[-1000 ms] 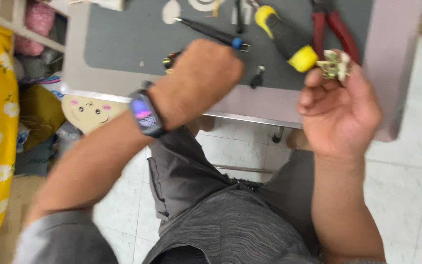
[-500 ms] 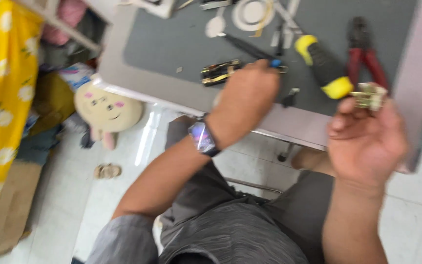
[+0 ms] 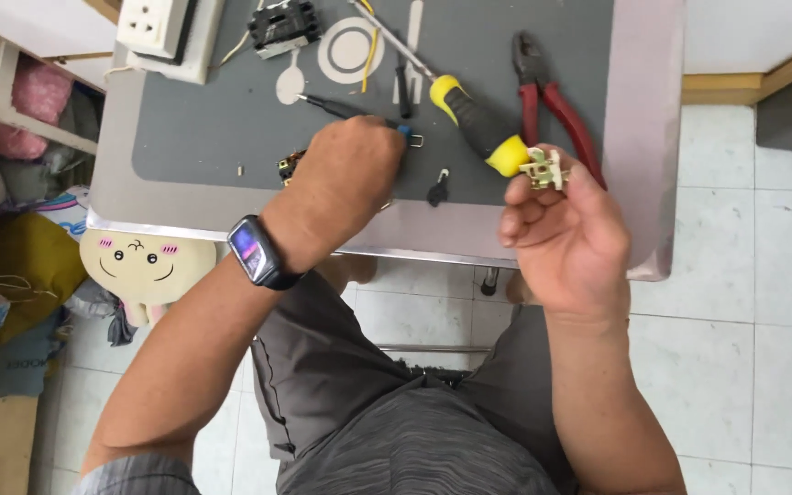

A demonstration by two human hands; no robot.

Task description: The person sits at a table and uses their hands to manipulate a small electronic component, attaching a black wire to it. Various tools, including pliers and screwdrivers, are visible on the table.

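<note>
Grey shorts in the foreground, two hands working at the edge of a grey-topped table [image 3: 185, 119].

Nearest the camera, the left forearm wore a dark smartwatch [image 3: 251, 253]; the left hand [image 3: 341, 183] lay knuckles-up on the mat, fingers curled over something small and dark, though what it gripped was hidden. The right hand [image 3: 566, 234] hovered just off the table edge, fingertips pinched on a small cream socket part [image 3: 544, 169]. Beyond lay a yellow-and-black screwdriver [image 3: 469, 119], red pliers [image 3: 552, 101], a thin blue-tipped screwdriver [image 3: 350, 112] and a white socket box [image 3: 159, 27]. Held out over the tiled floor, the cream part could probably slip and drop out of reach; loose screws near the edge might roll off.
</note>
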